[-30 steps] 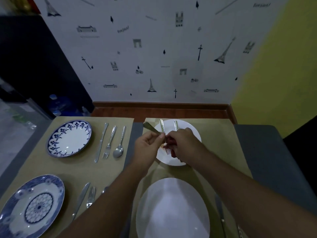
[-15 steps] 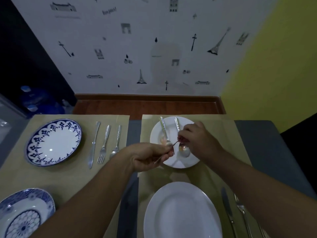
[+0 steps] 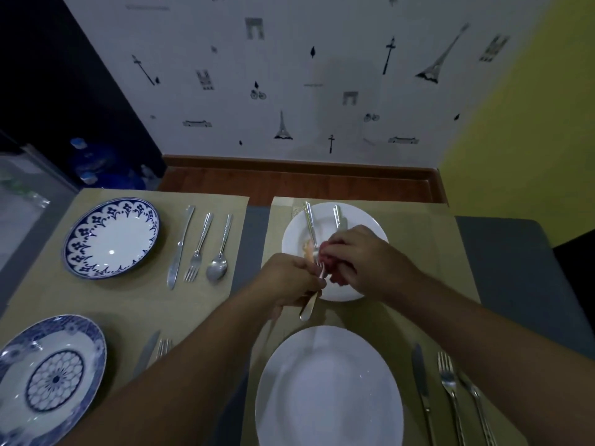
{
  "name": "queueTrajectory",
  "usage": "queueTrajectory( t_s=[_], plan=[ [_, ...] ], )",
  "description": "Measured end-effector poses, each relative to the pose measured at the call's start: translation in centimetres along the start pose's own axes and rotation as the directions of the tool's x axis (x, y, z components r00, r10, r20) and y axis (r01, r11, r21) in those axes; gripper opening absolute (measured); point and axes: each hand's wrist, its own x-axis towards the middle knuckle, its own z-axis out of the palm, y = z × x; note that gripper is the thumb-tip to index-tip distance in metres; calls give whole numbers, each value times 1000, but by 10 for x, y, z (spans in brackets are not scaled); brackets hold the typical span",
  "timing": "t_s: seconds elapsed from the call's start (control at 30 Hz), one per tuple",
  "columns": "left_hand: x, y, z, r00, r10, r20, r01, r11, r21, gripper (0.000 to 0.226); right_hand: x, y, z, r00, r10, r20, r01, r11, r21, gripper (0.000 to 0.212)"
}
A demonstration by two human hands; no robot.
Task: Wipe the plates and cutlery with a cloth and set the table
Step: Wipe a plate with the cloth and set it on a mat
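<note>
The piece of cutlery I am working on hangs just over the near rim of the far white plate, slanting down toward me. My left hand pinches its shaft in curled fingers, with the handle end poking out below. My right hand is closed round a bunched red cloth pressed on the upper end. That end is hidden, so I cannot tell whether this is a fork, spoon or knife. I judge it to be mid-wipe.

On the far white plate lie two more pieces, a longer one and a shorter one, side by side with their handles pointing away from me. I cannot tell whether they have been wiped. I see no cutlery laid on the mat beside that plate, so I take this setting as the unfinished one.

Nearer me than the far white plate sits a large white plate, with a knife, a fork and a third piece laid to its right. Left of the far white plate is a blue-rimmed plate with a table knife, a dinner fork and a spoon in a row. Left and nearer still is a patterned blue plate; the cutlery beside it is partly hidden behind my left forearm.

By my reckoning three of the four places look set. What remains is to finish this piece, wipe the other two and perhaps the plate, then lay all three beside it.
</note>
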Motion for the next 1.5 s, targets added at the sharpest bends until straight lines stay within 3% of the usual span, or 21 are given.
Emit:
queueTrajectory(
  t_s=[0.13,0.27,0.47,0.67,0.8,0.97,1.17,1.27,1.37,1.5],
  plan=[
    [-2,-5,4,999,31,-23,-32,999,-43,13,8,18,1,998,19,-60,-18,1000,12,22],
    [-1,-13,8,996,69,-64,-70,997,-17,14,-4,2,8,987,-161,24,162,986,-48,20],
    [-1,-20,12,990,106,-90,-109,993,-35,12,14,41,-2,1000,2,-22,-3,998,-56,18],
    [1,-23,19,980,125,-154,-130,991,-20,13,13,41,-10,996,11,-92,-17,998,-55,19],
    [4,-28,21,972,128,-198,-144,987,-67,13,9,28,-14,998,8,-65,-11,999,-47,21],
    [7,-29,13,989,12,-146,-43,978,-205,15,4,16,-14,996,-63,-55,60,997,-53,24],
    [3,-21,11,1000,2,-28,-7,987,-160,19,-7,1,-4,983,-181,17,182,981,-68,32],
    [1,-20,12,1000,9,-9,-10,987,-157,17,3,16,-6,991,-137,3,137,988,-68,28],
    [0,-21,13,1000,20,-16,-23,983,-183,18,-1,24,-8,994,-109,-8,108,988,-115,40],
    [2,-26,11,999,30,-15,-33,986,-164,15,-15,10,-3,960,-261,105,272,956,-109,44]
  ],
)
